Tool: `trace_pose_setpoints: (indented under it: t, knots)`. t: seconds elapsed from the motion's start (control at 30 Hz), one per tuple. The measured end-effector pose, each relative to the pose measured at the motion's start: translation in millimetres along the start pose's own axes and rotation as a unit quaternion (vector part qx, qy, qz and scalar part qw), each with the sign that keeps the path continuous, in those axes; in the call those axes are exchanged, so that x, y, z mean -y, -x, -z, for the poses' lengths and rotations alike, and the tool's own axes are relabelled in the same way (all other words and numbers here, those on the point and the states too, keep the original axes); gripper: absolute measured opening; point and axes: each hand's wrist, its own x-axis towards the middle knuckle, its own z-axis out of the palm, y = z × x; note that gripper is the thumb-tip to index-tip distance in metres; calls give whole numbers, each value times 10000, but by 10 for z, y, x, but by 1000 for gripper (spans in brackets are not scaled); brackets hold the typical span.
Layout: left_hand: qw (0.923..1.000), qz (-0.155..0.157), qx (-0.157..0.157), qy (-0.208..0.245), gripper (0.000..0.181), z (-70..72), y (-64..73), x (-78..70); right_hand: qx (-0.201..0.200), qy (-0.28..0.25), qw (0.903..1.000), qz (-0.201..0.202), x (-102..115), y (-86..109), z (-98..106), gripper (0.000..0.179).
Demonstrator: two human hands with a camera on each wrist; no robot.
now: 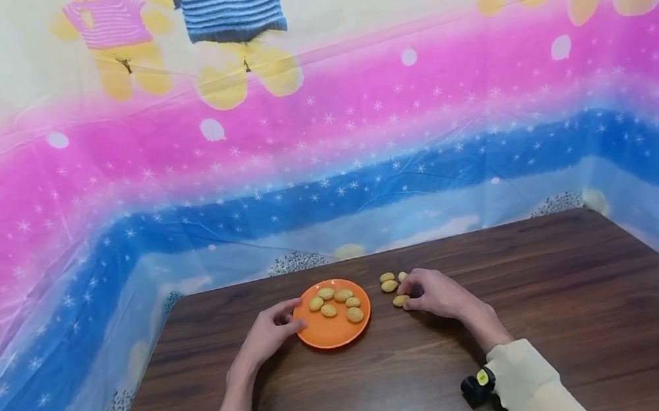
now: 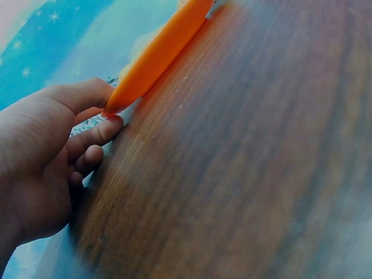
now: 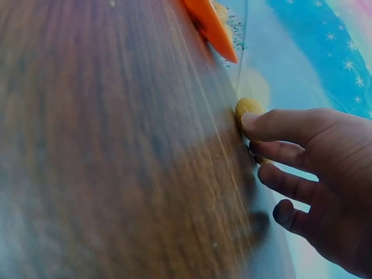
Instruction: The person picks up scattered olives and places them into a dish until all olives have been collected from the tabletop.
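Indoors, a dark wood-grain desk stands against glossy pink-and-blue starry sheeting.
Left hand pinches the round orange plastic plate; right hand's fingers pinch one small golden oval biscuit beside it.

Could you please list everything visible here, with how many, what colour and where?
Plate: one, orange, on the table near its back edge, left of centre.
Biscuits on the plate: six, golden yellow, lying flat and spread over it.
Biscuits on the table: four showing, golden yellow, just right of the plate by the right hand.
Table: one, dark brown wood.
Backdrop sheet: one, pink, blue and white with stars and yellow bears, behind and beside the table.
Left hand: pinches the plate's left rim.
Right hand: fingers curled on a biscuit on the table.
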Motion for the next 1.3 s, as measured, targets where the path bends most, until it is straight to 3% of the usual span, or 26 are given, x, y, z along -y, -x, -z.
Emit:
trace_pose_setpoints:
  t: [0.5, 1.3]
  knots:
    - [9999, 99, -41, -81, 48, -5, -5, -13, -56, -153, 9997, -156, 54, 4, 23, 18]
    - [10000, 34, 4, -7, 48, -6, 1, 11, -367, -283, 9939, 1001, 214, -29, -44, 17]
